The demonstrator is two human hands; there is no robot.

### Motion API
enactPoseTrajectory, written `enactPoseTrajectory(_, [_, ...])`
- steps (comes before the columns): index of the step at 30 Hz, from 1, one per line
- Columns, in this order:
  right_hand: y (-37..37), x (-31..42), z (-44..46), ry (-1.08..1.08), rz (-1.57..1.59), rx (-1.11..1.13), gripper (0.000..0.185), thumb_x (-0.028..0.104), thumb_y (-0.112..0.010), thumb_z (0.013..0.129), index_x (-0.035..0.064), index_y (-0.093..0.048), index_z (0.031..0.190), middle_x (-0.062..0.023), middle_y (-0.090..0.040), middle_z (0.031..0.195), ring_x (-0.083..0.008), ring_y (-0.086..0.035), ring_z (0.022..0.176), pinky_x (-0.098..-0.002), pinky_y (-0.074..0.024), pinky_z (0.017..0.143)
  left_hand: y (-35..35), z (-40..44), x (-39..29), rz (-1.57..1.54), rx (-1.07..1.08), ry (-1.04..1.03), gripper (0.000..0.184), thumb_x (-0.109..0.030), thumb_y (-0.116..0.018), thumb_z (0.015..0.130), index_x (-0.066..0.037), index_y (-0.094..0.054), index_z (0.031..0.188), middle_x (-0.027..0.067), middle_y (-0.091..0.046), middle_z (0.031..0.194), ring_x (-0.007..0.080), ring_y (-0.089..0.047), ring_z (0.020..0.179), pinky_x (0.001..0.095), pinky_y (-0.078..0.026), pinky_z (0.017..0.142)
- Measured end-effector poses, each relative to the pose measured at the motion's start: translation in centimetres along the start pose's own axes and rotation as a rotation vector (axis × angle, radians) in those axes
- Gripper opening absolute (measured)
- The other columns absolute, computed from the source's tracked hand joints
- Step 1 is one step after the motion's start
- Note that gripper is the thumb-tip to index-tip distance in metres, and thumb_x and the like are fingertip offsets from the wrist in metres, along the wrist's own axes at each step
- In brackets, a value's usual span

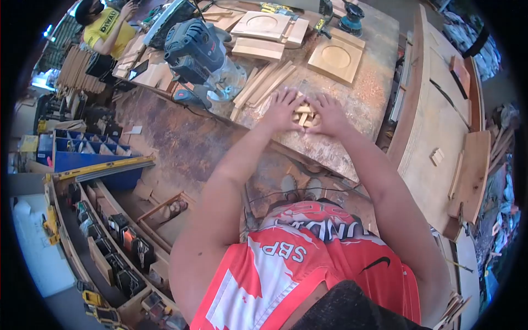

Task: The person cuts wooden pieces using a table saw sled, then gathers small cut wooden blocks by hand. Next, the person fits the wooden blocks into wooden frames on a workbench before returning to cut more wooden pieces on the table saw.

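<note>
Several small wood offcuts (304,116) lie in a little heap near the front edge of the workbench. My left hand (284,111) curves around the heap's left side, palm down with fingers spread. On the opposite side my right hand (329,116) does the same, fingers apart. The hands nearly meet beyond the heap, framing it; neither grips a piece. Thin wooden strips (268,82) lie just past my left hand. A square wooden block with a round recess (336,56) rests beyond my right hand.
A blue router (199,52) stands upright on the bench at left, its cord hanging over the edge. More recessed boards (260,26) and a sander (352,21) sit farther back. A person in a yellow shirt (110,32) is at far left. Plywood (421,132) extends along the right.
</note>
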State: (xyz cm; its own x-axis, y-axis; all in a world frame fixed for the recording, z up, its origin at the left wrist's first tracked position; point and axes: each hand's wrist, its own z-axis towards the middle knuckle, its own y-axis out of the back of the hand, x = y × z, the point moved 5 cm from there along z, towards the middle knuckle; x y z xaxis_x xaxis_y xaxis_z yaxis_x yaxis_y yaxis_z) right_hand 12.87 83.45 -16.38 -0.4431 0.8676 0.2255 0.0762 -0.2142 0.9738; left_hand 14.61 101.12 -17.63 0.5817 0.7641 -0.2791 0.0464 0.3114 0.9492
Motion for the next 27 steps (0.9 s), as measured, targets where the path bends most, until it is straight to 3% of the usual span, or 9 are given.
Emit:
enactPoseTrajectory(3, [-0.8, -0.2, 0.1, 0.04, -0.029, -0.067, 0.091, 0.06, -0.076, 0.067, 0.0199, -0.045, 0.143, -0.0091, -0.045, 0.143, -0.0332, -0.041, 0.133, -0.0507, -0.0372, 0.105, 0.1, 1.3, -0.4, 0.024, -0.02, -0.164, 0.104, -0.061, -0.082, 0.06, -0.022, -0.041, 0.147, 0.0117, -0.04, 0.15, 0.0355, -0.034, 0.14, 0.0566, -0.025, 0.113])
enactPoseTrajectory(9, [-1.0, -0.4, -0.2, 0.046, -0.001, -0.21, 0.068, 0.047, -0.075, 0.072, 0.017, -0.054, 0.129, -0.005, -0.055, 0.126, -0.0297, -0.051, 0.116, -0.0458, -0.0432, 0.093, -0.5, 1.7, -0.4, -0.042, -0.087, -0.16, 0.083, -0.05, -0.081, 0.066, -0.022, -0.051, 0.139, 0.0097, -0.051, 0.135, 0.0303, -0.047, 0.127, 0.0531, -0.033, 0.106])
enactPoseTrajectory(14, [-0.7, -0.7, -0.2, -0.016, 0.006, -0.281, 0.059, 0.044, -0.074, 0.072, 0.0188, -0.059, 0.123, -0.005, -0.056, 0.124, -0.0292, -0.052, 0.116, -0.0456, -0.0431, 0.093, -0.7, 1.9, 0.0, -0.06, -0.149, -0.205, 0.071, -0.045, -0.08, 0.067, -0.023, -0.058, 0.132, 0.0106, -0.053, 0.131, 0.0304, -0.051, 0.123, 0.0503, -0.038, 0.102])
enactPoseTrajectory(20, [-0.5, 0.6, -1.0, -0.177, -0.045, -0.183, 0.051, 0.041, -0.074, 0.072, 0.0242, -0.062, 0.119, -0.0062, -0.056, 0.127, -0.0306, -0.051, 0.117, -0.0464, -0.0424, 0.094, -0.6, 1.6, 1.6, -0.129, -0.121, -0.311, 0.065, -0.046, -0.078, 0.067, -0.025, -0.062, 0.127, 0.0136, -0.054, 0.127, 0.0321, -0.053, 0.118, 0.048, -0.04, 0.1])
enactPoseTrajectory(27, [-1.3, 0.5, -1.4, -0.268, -0.042, -0.385, 0.045, 0.034, -0.077, 0.068, 0.0212, -0.068, 0.109, -0.01, -0.058, 0.123, -0.0336, -0.052, 0.114, -0.0473, -0.0441, 0.096, 0.1, 1.6, 2.3, -0.176, 0.004, -0.37, 0.065, -0.046, -0.077, 0.068, -0.026, -0.061, 0.128, 0.0171, -0.051, 0.134, 0.0341, -0.051, 0.123, 0.048, -0.038, 0.106])
